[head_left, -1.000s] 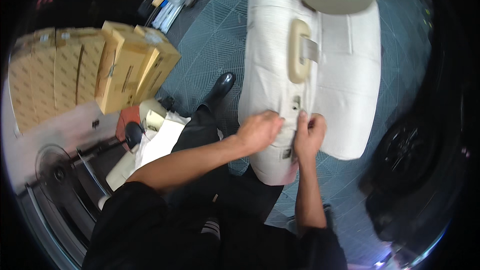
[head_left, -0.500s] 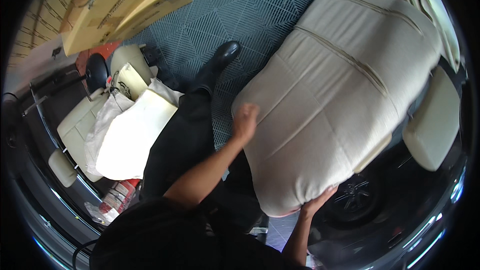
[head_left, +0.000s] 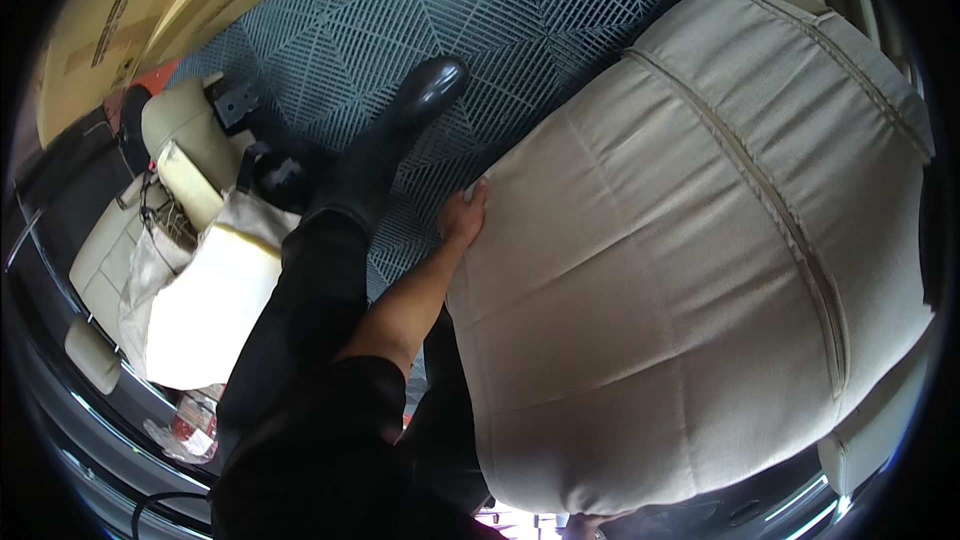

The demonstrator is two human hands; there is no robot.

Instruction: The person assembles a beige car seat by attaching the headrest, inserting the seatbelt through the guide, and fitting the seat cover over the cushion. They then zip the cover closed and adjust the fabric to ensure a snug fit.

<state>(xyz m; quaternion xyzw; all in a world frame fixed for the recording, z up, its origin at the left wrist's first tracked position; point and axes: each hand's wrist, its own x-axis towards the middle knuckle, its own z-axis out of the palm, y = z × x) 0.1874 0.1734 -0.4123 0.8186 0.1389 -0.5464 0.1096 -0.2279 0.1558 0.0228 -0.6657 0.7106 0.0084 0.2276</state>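
Note:
A large car seat cushion [head_left: 640, 270] in beige fabric, with seams and a zip-like strip across it, fills the right half of the view. My left hand [head_left: 463, 215] has its fingers closed round the cushion's left edge. At the near edge my right hand [head_left: 592, 523] holds the cushion from below; most of its fingers are hidden underneath. The cushion is tilted up close to me.
My black boot [head_left: 425, 100] stands on the blue-grey grid floor [head_left: 520, 0]. To the left lie beige seat parts [head_left: 100, 260] and a bright foam piece [head_left: 215, 305]. Cardboard boxes [head_left: 110, 50] stand at the far left. Another beige pad [head_left: 870, 430] sits at the right.
The cushion has come up closer and now covers the dark area beneath it. My left hand has gone from above the cushion's side to gripping its left edge.

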